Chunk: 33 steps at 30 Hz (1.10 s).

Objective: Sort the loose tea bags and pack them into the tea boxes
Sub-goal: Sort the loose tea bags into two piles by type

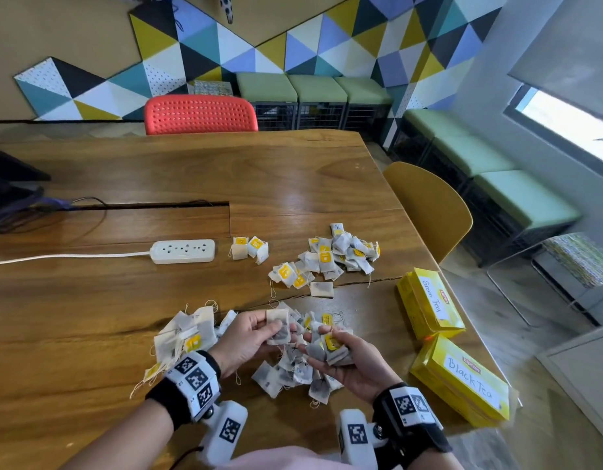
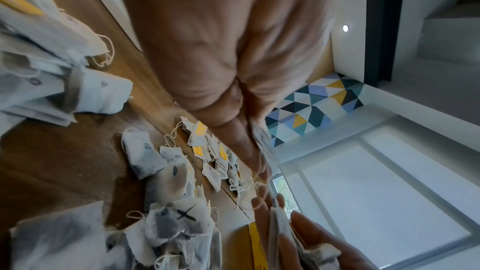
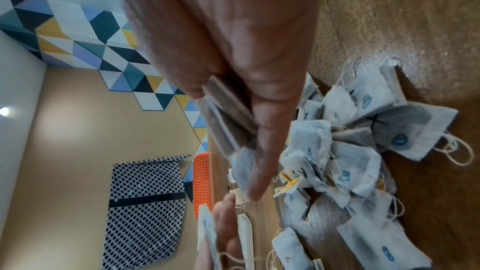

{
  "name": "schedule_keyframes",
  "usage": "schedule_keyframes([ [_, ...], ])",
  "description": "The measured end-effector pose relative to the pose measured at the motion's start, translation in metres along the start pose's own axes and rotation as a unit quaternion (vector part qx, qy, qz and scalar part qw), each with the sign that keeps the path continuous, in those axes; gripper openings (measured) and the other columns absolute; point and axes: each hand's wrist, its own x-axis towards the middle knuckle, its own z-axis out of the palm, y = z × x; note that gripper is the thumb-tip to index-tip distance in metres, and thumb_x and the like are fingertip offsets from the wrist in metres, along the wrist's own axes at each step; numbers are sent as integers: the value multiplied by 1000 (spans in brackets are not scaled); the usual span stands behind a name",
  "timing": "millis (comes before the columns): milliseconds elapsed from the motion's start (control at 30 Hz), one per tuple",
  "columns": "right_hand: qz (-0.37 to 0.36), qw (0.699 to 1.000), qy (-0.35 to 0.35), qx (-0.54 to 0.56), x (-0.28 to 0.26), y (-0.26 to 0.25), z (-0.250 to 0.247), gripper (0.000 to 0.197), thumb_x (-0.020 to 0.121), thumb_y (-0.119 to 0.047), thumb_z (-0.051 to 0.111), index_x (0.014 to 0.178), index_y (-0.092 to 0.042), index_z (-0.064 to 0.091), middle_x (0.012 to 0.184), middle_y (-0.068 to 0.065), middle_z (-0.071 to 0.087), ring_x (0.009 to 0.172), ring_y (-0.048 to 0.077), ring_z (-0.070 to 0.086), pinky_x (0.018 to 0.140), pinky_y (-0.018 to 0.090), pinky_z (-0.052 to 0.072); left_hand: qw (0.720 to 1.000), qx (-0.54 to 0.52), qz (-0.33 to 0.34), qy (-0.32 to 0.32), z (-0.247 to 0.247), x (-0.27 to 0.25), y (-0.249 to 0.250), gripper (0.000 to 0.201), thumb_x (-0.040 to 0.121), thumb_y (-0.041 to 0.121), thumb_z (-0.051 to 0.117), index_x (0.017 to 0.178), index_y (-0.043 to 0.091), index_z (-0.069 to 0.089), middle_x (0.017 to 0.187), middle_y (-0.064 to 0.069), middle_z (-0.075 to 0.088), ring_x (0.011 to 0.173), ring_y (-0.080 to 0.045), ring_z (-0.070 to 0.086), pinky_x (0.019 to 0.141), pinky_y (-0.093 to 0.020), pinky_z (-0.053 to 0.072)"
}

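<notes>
My left hand [image 1: 271, 334] pinches a single pale tea bag [image 1: 277, 322] upright just above the table. My right hand [image 1: 327, 351] grips a small stack of tea bags [image 1: 334, 347], one with a yellow tag. In the right wrist view that stack [image 3: 226, 116] sits between thumb and fingers. Under both hands lies a pile of loose tea bags [image 1: 289, 373], marked with blue letters and black crosses [image 2: 179, 223]. Two yellow boxes lie at the right table edge, one labelled Green Tea [image 1: 429, 305] and one labelled Black Tea [image 1: 462, 381].
Another heap of tea bags [image 1: 188, 335] lies left of my left hand. A far heap [image 1: 337, 257] and a small group [image 1: 249, 249] lie beyond. A white power strip [image 1: 183, 251] with its cable lies at centre left. A yellow chair [image 1: 429, 208] stands at the table's right.
</notes>
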Motion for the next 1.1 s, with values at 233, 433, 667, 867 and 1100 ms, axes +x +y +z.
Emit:
schedule_keyframes([
  [233,6,1000,-3,25,-1,2,2,20,101,-17,39,107,-4,53,120,28,62,111,43,61,84,49,53,992,-121,-36,2,-6,-8,3,26,101,7,38,113,-5,58,109,-27,67,97,-33,69,74,-34,60],
  [433,4,1000,-1,22,2,1,1,22,101,-19,40,109,-4,53,121,28,61,116,44,57,85,49,53,984,171,42,28,-15,-3,-8,40,88,8,65,126,17,54,107,-4,72,98,-15,69,86,-33,57],
  [667,-8,1000,22,-3,-1,-3,6,29,102,-25,41,113,-3,55,118,26,64,115,42,58,85,46,53,896,391,210,23,4,9,-12,34,91,28,63,124,29,58,131,13,53,123,0,48,104,-25,42],
  [867,-19,999,38,-25,0,-4,10,44,103,-32,37,113,5,60,106,26,67,86,30,66,85,42,53,853,434,282,-63,38,7,7,31,86,40,67,115,28,68,114,17,60,104,1,57,94,-26,47],
  [1100,3,999,42,13,8,-4,8,58,100,-45,36,121,4,58,98,22,67,78,27,69,60,32,59,818,495,283,-77,61,12,2,38,83,39,70,111,14,68,119,2,63,109,-8,55,99,-26,44],
])
